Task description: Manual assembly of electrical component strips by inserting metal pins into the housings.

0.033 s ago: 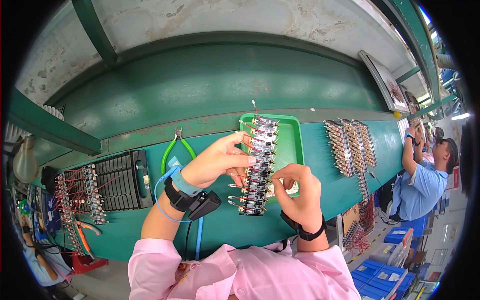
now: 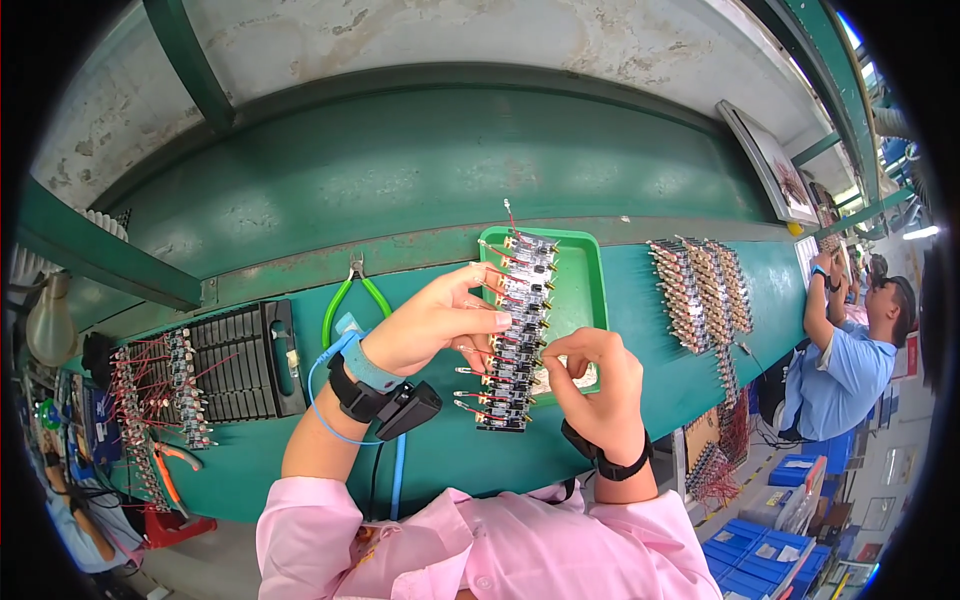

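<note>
My left hand (image 2: 430, 325) is closed on a long strip of small black modules (image 2: 522, 340), its thumb lying across the front. Short red wires with pale ends stick out along the strip's left edge, and brass-coloured tips along the right. The strip stands roughly lengthwise to me, over the left part of a green plastic tray (image 2: 601, 290). Beside the strip's right edge my right hand (image 2: 605, 390) is pinched, thumb and forefinger together; whatever sits between them is too small to make out. Small pale pieces (image 2: 583, 378) lie in the tray near that hand.
Green-handled cutters (image 2: 340, 308) lie behind my left hand. At left are a black slotted rack (image 2: 240, 365), wired strips (image 2: 185, 385) and orange-handled pliers (image 2: 172, 470). More strips (image 2: 700, 290) lie on the right. A co-worker in blue (image 2: 845, 365) is at the bench's right end.
</note>
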A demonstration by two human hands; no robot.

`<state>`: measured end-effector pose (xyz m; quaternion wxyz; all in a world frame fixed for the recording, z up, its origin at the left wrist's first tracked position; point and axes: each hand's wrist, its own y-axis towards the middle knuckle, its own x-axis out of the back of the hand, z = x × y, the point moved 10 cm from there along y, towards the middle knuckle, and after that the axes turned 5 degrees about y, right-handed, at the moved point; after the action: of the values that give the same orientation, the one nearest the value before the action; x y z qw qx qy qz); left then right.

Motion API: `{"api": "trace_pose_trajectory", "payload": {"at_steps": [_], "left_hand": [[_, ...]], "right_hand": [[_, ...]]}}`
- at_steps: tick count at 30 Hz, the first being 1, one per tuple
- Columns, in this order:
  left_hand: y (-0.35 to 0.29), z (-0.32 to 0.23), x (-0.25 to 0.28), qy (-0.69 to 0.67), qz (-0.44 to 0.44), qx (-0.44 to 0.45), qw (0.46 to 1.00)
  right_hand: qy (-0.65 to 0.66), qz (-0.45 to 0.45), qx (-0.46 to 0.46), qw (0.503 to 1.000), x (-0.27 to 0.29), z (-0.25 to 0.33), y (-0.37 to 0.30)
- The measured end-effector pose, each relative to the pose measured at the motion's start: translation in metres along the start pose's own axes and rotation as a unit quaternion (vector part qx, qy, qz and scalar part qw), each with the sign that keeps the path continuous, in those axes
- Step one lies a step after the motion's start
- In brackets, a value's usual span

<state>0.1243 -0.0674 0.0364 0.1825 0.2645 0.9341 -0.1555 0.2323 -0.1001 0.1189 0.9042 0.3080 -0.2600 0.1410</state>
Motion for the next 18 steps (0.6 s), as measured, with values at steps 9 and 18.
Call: {"api": "trace_pose_trajectory", "payload": {"at_steps": [9, 18], "left_hand": [[0.001, 0.0, 0.003, -0.004, -0.007, -0.002, 1.0], [-0.001, -0.005, 0.019, -0.006, -0.042, -0.028, 0.999]], "right_hand": [[-0.004, -0.049, 0.013, 0.999, 0.007, -0.007, -0.004], [-0.102, 0.144, -0.114, 0.978, -0.037, -0.054, -0.022]]}}
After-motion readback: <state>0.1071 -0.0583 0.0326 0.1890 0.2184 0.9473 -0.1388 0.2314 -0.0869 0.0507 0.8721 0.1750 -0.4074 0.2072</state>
